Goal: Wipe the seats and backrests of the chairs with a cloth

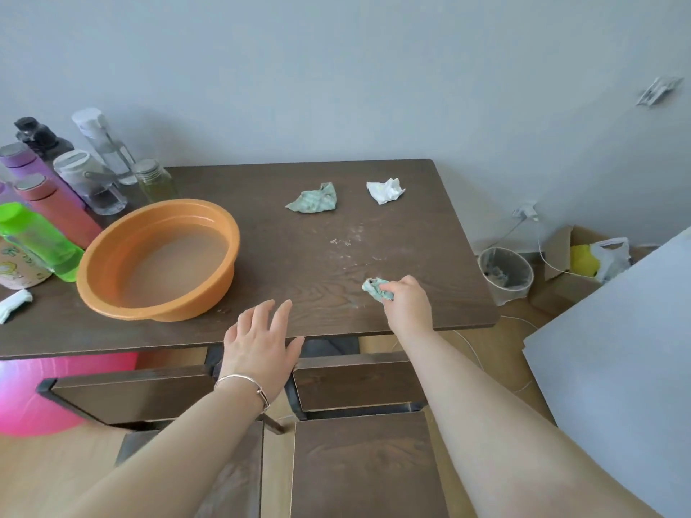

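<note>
My right hand [409, 302] grips a small crumpled green cloth [377, 287] over the front right part of the dark wooden table [299, 256]. With fingers spread and nothing in it, my left hand [260, 340] hovers at the table's front edge. A second green cloth [313, 199] lies crumpled near the table's back, apart from both hands. Two dark wooden chairs stand pushed up to the table below my arms: the left chair [131, 394] and the right chair [359, 385], whose seat [359, 465] shows between my forearms.
An orange basin [159, 257] of water stands on the table's left part, with several bottles [71, 196] behind it. A crumpled white tissue [385, 190] lies at the back right. A waste bin [504, 274], a cardboard box [572, 263] and a pink ball [45, 398] are on the floor.
</note>
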The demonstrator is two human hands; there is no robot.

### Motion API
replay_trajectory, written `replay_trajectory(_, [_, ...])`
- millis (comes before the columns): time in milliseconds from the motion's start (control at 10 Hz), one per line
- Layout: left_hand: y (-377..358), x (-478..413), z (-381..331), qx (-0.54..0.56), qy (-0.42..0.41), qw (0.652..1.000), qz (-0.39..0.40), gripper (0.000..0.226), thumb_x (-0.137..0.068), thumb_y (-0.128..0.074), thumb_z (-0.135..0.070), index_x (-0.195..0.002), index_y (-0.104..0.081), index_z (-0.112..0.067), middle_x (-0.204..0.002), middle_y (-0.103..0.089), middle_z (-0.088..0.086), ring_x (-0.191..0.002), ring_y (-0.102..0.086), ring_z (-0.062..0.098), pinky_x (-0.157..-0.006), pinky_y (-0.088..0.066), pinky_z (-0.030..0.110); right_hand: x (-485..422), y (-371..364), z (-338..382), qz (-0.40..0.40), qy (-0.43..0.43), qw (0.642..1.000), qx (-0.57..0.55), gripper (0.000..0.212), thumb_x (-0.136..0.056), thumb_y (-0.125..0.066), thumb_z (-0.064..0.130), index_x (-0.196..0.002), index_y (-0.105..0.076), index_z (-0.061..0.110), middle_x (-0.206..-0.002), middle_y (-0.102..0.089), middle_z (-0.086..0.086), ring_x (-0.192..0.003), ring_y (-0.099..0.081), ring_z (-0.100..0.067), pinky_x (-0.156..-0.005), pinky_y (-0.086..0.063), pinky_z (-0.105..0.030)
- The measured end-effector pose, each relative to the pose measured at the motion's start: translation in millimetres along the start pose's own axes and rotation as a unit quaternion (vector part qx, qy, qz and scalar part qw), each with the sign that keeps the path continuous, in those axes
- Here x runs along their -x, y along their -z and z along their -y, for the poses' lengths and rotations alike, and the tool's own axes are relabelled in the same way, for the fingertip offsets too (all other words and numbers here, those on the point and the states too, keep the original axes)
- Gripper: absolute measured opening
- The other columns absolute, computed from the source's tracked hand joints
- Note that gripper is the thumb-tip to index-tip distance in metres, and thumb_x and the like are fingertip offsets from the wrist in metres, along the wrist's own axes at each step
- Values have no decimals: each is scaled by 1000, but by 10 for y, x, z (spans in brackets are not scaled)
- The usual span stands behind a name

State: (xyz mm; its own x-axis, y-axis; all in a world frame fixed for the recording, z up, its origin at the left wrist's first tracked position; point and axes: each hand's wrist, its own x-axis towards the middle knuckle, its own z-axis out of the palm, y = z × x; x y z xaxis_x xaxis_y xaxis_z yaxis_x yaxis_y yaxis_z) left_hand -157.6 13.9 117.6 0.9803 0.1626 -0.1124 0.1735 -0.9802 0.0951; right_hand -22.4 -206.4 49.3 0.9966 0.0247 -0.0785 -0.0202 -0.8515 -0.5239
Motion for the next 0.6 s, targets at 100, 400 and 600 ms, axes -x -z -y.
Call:
replay_trajectory(100, [-101, -126, -61, 2, 22, 1000, 5, 62, -98, -30, -55, -152, -12, -30, -156, -21, -1, -142, -19, 24, -116, -25, 42, -311, -226, -59, 25, 7, 1000, 9, 35, -88, -64, 4, -120, -68, 18, -107, -51, -3, -90, -57, -23, -78, -55, -37])
replay_trajectory(400, [-5, -237, -174, -6, 45, 999, -11, 61, -98, -33, -54, -152, -18, -29, -153, -25, 0, -140, -22, 24, -114, -27, 43, -511, -374, -158, 123, 11, 992, 27, 41, -92, -61, 16, -133, -58, 18, -118, -46, -7, -98, -55, -27, -84, -52, -39])
replay_trajectory(600, [236, -161, -225, -42, 42, 998, -20, 61, -98, -32, -53, -152, -15, -29, -155, -22, 2, -141, -20, 27, -115, -25, 44, -321, 38, -15, 83, 106, 985, 111, 43, -93, -57, 33, -134, -48, 22, -125, -47, -3, -111, -46, -23, -78, -50, -37])
